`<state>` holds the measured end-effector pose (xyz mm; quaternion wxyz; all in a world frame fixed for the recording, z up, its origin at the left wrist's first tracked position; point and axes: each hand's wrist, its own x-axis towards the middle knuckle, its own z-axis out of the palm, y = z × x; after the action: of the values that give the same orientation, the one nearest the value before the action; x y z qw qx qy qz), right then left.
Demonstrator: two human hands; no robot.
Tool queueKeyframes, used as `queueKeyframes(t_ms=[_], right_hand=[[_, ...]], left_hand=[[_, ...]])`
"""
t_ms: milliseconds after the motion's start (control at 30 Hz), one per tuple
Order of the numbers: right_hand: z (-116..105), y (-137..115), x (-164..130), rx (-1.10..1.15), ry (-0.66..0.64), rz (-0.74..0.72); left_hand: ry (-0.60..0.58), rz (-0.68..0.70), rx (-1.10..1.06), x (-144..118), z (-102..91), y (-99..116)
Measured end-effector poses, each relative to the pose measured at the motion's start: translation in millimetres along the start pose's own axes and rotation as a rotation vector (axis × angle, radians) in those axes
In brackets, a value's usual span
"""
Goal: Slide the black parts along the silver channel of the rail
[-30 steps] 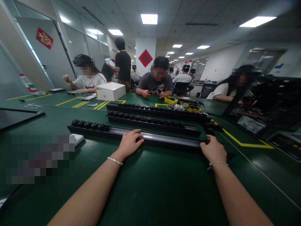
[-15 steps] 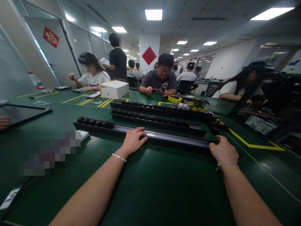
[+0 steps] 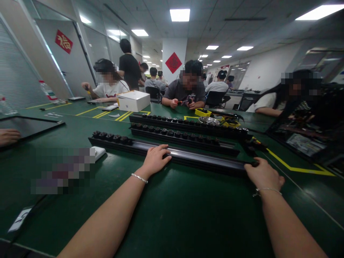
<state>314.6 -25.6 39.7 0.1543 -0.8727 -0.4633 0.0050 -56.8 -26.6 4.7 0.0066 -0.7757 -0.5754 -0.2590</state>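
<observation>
The left hand (image 3: 155,160) lies palm down on the nearest black rail (image 3: 188,158), about midway along it, fingers spread flat over its glossy top rather than closed around it. The right hand (image 3: 263,175) sits at the rail's right end, fingers curled over the end; whether that grip is truly clamped on the rail cannot be told from this angle. The rail lies crosswise on the green tabletop (image 3: 172,215), its left part carrying a row of small black caps (image 3: 111,137), its right part bare.

Behind it, well inside the tabletop, two more black rails (image 3: 185,134) run parallel, each studded with caps; a narrow green strip separates each rail from the next. Between the nearest rail and the near edge of the tabletop lies a wide bare stretch of green, crossed only by the two forearms. A small white block (image 3: 99,152) rests just beside the rail's left end.

To the right, a yellow line (image 3: 295,167) marks the surface, with a dark tray (image 3: 303,143) beyond it near the right edge. At the left edge another person's hand (image 3: 9,136) rests beside a flat black panel (image 3: 29,125). Toward the far edge stand a white box (image 3: 133,100) and a yellow bin (image 3: 202,113), where seated people work.
</observation>
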Motion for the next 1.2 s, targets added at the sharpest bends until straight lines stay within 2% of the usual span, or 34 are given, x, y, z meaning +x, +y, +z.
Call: queueKeyframes(t_ms=[367, 700, 1200], right_hand=[[1, 6, 13, -0.045, -0.046, 0.056], [6, 12, 17, -0.026, -0.003, 0.03], [-4, 16, 16, -0.002, -0.033, 0.043]], left_hand=[[0.0, -0.001, -0.003, 1, 0.7, 0], [-0.003, -0.003, 0.001, 1, 0.8, 1], [-0.004, -0.007, 0.008, 1, 0.3, 0]])
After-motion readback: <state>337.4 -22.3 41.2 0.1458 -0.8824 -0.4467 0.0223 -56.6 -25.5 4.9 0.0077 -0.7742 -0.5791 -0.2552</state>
